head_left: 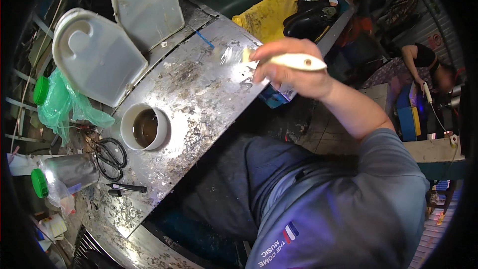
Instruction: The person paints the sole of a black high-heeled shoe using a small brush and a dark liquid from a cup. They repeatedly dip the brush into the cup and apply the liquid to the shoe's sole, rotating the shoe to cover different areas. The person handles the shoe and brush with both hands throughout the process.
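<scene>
— How many white plastic jugs?
— Two, far left: one jug lying flat, another jug behind it.
— Green caps?
— Two: one cap, one cap, both left.
— And single items?
— One brush, one cup of brown liquid, one pair of scissors, one black pen, one yellow cloth.

green plastic bag left of bench; green-capped bottle below.

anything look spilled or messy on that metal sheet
Yes. The metal sheet is blotched with dark stains and streaks, thickest near the white cup of brown liquid. The right hand holds a paintbrush over it. No fresh puddle is visible.
</scene>
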A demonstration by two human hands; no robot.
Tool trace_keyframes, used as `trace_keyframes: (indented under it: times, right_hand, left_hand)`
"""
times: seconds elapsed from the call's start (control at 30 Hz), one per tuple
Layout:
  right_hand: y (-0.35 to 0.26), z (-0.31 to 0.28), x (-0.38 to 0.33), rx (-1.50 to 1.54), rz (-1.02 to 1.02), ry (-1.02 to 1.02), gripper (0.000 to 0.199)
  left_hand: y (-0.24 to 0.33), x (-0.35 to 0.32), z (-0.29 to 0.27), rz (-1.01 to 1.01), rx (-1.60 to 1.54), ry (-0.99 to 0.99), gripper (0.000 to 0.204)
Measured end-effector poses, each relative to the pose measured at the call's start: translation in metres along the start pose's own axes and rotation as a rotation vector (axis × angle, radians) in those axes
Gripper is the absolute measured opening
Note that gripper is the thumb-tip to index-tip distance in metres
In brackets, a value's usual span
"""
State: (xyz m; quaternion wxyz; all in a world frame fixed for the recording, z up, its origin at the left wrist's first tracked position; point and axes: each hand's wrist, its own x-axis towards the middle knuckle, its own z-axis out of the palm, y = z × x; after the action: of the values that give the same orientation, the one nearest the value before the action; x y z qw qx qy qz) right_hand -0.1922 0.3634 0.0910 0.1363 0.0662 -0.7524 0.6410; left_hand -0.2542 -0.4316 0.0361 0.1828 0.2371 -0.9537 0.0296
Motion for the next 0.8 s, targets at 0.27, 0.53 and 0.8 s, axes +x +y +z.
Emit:
trace_keyframes:
  times: [0.27, 0.53, 0.8]
  right_hand:
    - [0.093, -0.186, 0.01, -1.2, 0.05, 0.06, 0.035]
    - [0.184, -0.259, 0.013, -1.679, 0.119, -0.493, 0.09]
    - [0.178, -0.267, 0.017, -1.502, 0.079, -0.179, 0.08]
  left_hand:
    - [0.07, -0.135, -0.08, 0.081, 0.019, 0.118, 0.064]
    - [0.026, -0.218, -0.092, 0.209, 0.211, 0.185, 0.066]
    - [0.068, -0.265, -0.113, 0.165, 0.074, 0.171, 0.06]
